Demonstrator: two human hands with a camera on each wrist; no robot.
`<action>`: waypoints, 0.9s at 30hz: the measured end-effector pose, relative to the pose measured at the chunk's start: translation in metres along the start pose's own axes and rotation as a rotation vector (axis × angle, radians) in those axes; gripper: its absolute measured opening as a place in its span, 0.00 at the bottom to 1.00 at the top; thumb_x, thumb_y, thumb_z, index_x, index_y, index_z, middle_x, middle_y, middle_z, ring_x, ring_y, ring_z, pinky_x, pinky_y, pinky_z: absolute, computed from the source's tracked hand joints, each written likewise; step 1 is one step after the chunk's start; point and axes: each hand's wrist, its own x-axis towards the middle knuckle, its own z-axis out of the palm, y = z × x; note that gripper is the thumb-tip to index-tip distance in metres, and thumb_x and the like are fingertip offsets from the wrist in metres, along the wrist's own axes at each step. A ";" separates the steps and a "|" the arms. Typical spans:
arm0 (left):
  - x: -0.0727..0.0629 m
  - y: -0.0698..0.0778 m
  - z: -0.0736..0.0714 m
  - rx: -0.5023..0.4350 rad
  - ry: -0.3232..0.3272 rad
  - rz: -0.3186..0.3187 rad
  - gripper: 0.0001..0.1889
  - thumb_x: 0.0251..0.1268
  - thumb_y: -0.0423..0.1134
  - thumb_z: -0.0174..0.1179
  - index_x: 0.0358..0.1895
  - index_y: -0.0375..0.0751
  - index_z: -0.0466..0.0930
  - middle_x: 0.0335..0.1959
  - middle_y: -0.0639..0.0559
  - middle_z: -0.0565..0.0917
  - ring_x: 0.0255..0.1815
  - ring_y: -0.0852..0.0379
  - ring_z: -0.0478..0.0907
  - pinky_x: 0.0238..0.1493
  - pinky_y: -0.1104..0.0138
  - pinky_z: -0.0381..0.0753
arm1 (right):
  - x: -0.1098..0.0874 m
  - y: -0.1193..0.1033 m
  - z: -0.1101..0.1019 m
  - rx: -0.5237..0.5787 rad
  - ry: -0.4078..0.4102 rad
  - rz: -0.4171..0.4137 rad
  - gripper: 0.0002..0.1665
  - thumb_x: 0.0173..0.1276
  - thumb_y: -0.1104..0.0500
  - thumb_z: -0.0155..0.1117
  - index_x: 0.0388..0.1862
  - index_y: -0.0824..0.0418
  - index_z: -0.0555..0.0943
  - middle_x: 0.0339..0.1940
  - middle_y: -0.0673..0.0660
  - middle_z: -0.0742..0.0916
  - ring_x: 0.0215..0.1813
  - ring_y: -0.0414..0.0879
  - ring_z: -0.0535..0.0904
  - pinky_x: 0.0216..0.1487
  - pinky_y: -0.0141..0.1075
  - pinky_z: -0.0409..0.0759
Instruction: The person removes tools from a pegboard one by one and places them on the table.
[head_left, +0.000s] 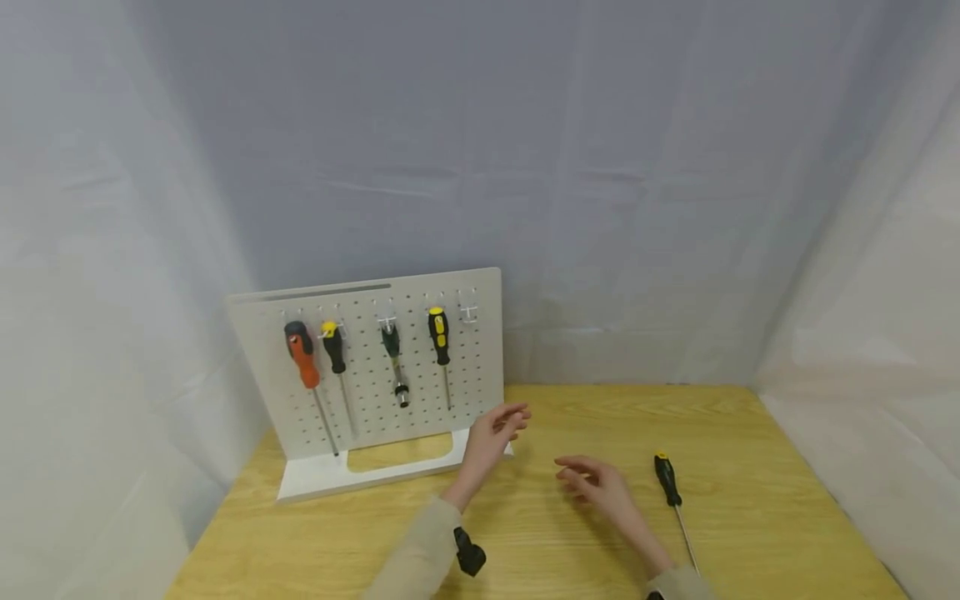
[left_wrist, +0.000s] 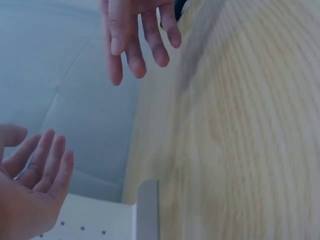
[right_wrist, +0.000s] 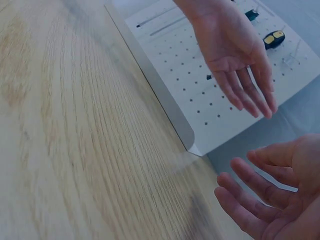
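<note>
"Beige sleeves (head_left: 420,546) nearest — what's held?"

"Nothing: right grip (head_left: 598,490) and left grip (head_left: 491,439) both hover loosely, fingers relaxed."

"And the loose yellow-and-black screwdriver (head_left: 666,479)?"

"Lying on the bench (head_left: 787,517), to the right grip's right, seemingly within easy reach."

"Why does the orange screwdriver (head_left: 306,367) hang shaft-down?"

"Transparent hooks (head_left: 468,312) on the pegboard (head_left: 483,367) appear to catch its upper end — and the broad foot (head_left: 315,477) likely keeps everything standing."

pale fabric (head_left: 637,208) hangs behind and beside a light wood-grained table (head_left: 757,500).
</note>
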 end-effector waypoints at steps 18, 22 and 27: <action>0.010 0.032 -0.070 0.183 0.184 0.134 0.17 0.76 0.39 0.59 0.61 0.36 0.81 0.54 0.42 0.87 0.53 0.43 0.84 0.57 0.52 0.85 | 0.032 -0.013 0.046 -0.025 -0.087 -0.176 0.22 0.77 0.60 0.60 0.64 0.72 0.77 0.55 0.70 0.86 0.53 0.66 0.84 0.50 0.45 0.88; 0.013 0.041 -0.083 0.200 0.250 0.137 0.16 0.75 0.40 0.59 0.61 0.38 0.81 0.54 0.44 0.87 0.53 0.45 0.84 0.57 0.52 0.85 | 0.039 -0.016 0.052 -0.100 -0.062 -0.226 0.22 0.77 0.59 0.61 0.64 0.68 0.78 0.55 0.64 0.87 0.55 0.60 0.84 0.53 0.35 0.85; 0.016 0.054 -0.099 0.185 0.334 0.121 0.16 0.76 0.36 0.59 0.62 0.39 0.80 0.55 0.44 0.86 0.55 0.45 0.84 0.59 0.52 0.84 | 0.050 -0.019 0.058 -0.131 -0.061 -0.238 0.23 0.78 0.56 0.60 0.66 0.64 0.78 0.57 0.60 0.87 0.58 0.57 0.83 0.58 0.38 0.83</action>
